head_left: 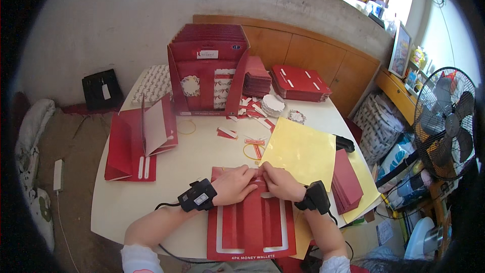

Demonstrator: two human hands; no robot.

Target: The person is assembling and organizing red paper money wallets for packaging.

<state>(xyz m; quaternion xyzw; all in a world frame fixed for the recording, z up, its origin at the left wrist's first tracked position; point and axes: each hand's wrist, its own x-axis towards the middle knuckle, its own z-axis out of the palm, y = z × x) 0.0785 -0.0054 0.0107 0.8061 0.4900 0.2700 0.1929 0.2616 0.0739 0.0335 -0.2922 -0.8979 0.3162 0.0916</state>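
A red printed card sleeve (251, 231), marked for money wallets, lies flat at the table's near edge, a narrower red folded piece running down its middle. My left hand (237, 184) rests on its upper part, fingers bent at the centre. Beside it, my right hand (280, 182) pinches at the top of the same red card; thumbs and fingertips of both hands nearly meet there. The exact edge between the fingers is hidden. Both wrists wear black strapped devices with cables. Just beyond the fingers lie a yellow rubber band (253, 151) and small red-and-white labels (254, 142).
A red display box (208, 79) of packs stands at the back, near stacked red cards (301, 83) and white round tags (273, 105). Folded red cards (130, 148) lie left. Yellow sheets (303, 149) and dark-red envelopes (346, 182) lie right; a fan (451, 123) stands beyond.
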